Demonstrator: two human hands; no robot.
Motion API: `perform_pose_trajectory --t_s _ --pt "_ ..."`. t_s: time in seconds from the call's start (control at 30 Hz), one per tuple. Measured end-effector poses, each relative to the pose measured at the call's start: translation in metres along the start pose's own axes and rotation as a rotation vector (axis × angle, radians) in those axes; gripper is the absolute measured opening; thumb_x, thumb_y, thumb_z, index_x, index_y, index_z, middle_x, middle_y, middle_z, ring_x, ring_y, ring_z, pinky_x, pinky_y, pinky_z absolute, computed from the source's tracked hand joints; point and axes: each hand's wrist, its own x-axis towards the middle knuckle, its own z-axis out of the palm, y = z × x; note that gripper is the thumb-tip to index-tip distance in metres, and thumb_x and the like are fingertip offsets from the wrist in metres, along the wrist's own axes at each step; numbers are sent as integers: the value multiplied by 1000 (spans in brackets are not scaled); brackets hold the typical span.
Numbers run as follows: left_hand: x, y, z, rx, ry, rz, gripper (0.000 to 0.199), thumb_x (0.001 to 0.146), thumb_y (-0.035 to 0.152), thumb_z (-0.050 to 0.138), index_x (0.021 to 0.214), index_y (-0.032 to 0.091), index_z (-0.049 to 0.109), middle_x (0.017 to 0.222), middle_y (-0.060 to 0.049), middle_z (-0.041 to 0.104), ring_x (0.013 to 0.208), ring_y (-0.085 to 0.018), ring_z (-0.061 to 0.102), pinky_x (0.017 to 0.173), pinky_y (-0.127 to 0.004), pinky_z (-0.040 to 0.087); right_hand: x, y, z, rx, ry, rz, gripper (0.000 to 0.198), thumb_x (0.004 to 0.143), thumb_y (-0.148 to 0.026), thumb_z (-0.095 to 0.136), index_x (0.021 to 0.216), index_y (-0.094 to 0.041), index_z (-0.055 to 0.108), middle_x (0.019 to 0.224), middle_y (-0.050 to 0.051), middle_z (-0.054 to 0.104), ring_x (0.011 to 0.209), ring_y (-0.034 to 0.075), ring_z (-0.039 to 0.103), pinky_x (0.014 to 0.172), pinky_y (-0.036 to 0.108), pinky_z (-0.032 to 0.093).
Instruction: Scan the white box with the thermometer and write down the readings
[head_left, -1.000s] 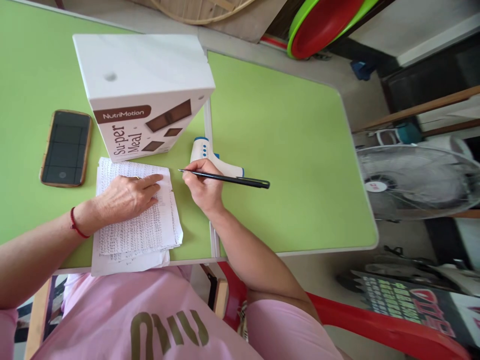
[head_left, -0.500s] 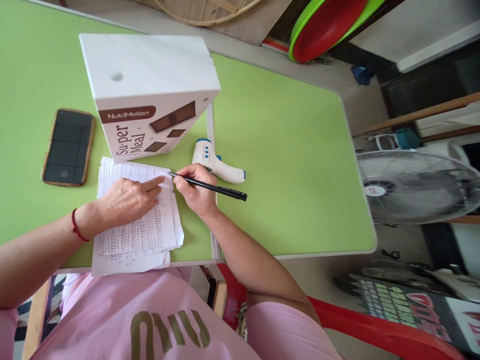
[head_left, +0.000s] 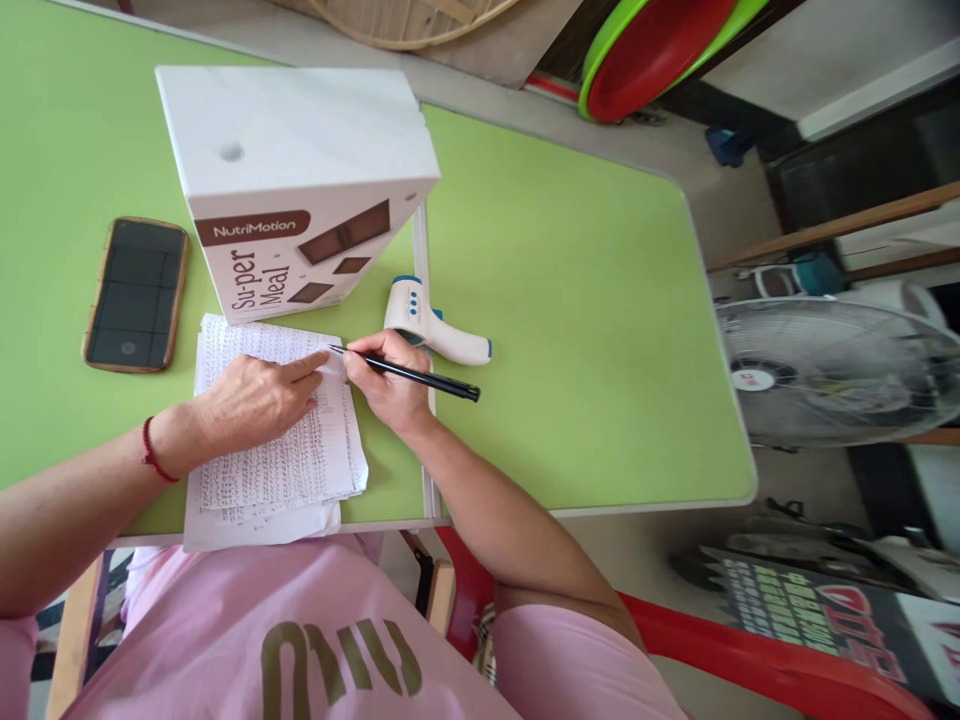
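Sheets of paper (head_left: 277,470) covered in rows of small handwriting lie stacked on the green table. My left hand (head_left: 259,400) rests on the top sheet, its index finger stretched out toward the right edge and the other fingers loosely bent. A black pen (head_left: 442,382) is pinched in my right hand (head_left: 394,390), its tip at the paper near my left fingertip. Just beyond the right hand lies a white and blue infrared thermometer (head_left: 457,342), partly hidden by that hand.
A white NutriMotion box (head_left: 300,135) stands right behind the papers. To its left lies a phone (head_left: 135,295) in a brown-edged case. The green table (head_left: 585,330) extends right toward a standing fan (head_left: 832,375). A red chair (head_left: 750,650) is at lower right.
My right hand and the pen have shifted slightly left, with the pen's back end moving left too. My left hand stays on the paper.
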Motion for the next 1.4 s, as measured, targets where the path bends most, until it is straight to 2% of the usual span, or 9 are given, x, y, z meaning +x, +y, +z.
perform_pose_trajectory --t_s 0.27,0.67,0.87,1.13,1.4 --pt "0 0 0 25 21 7 27 88 10 46 89 14 73 127 -1 65 43 -13 57 31 -31 36 -1 1 0 -30 -31 -3 17 85 -36 62 79 -20 63 67 -1 64 57 11 55 56 24 46" --pt "0 0 0 25 0 -1 27 90 11 45 91 14 72 128 -2 64 43 -12 56 31 -31 32 0 1 0 -26 -49 -32 16 86 -35 61 80 -21 62 69 -1 65 58 11 56 56 25 46" --pt "0 1 0 32 -31 1 27 91 12 45 93 13 72 129 -7 63 43 -10 54 33 -29 29 -1 1 0 -76 -38 -47 17 86 -37 61 80 -21 64 71 0 66 60 12 57 58 25 48" --pt "0 0 0 20 -5 2 26 89 12 47 91 13 72 125 -4 66 42 -11 54 33 -31 31 0 0 -1 -47 -45 -72 16 86 -34 61 78 -21 63 69 -1 66 58 11 57 56 24 47" --pt "0 0 0 13 -12 -3 26 91 13 46 90 13 72 127 -4 65 43 -11 55 33 -31 31 1 1 0 -27 -56 0 18 85 -37 61 80 -21 63 68 -1 65 57 11 56 56 25 47"
